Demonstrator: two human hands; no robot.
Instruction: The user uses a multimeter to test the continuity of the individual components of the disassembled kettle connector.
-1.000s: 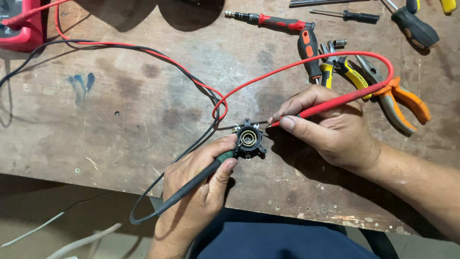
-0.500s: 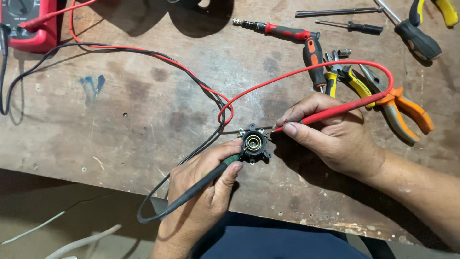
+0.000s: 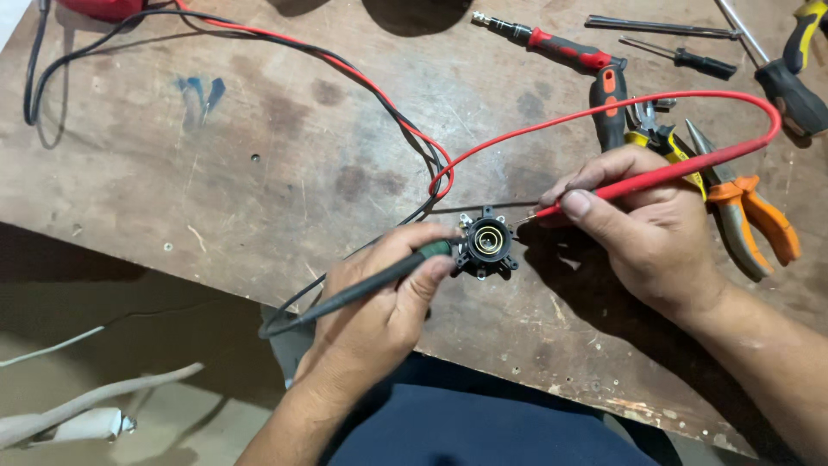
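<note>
Both probes on the little black round part, near the front edge of the counter

The black round part (image 3: 487, 246) with the metal ring in its middle sits on the wooden counter (image 3: 259, 173) close to the front edge. Left hand (image 3: 379, 315) has its fingers closed around the black probe (image 3: 362, 289), tip against the part's left side. Right hand (image 3: 642, 224) pinches the red probe (image 3: 638, 179) like a pen, its metal tip touching the part's right side. Compared with half a second ago the hands and probes sit just the same; only the view has tipped down a bit, so the red meter (image 3: 108, 7) at the far left corner is nearly cut off. Orange-handled pliers (image 3: 750, 220) lie just behind the right hand, with a red and black screwdriver (image 3: 561, 52) further back.
</note>
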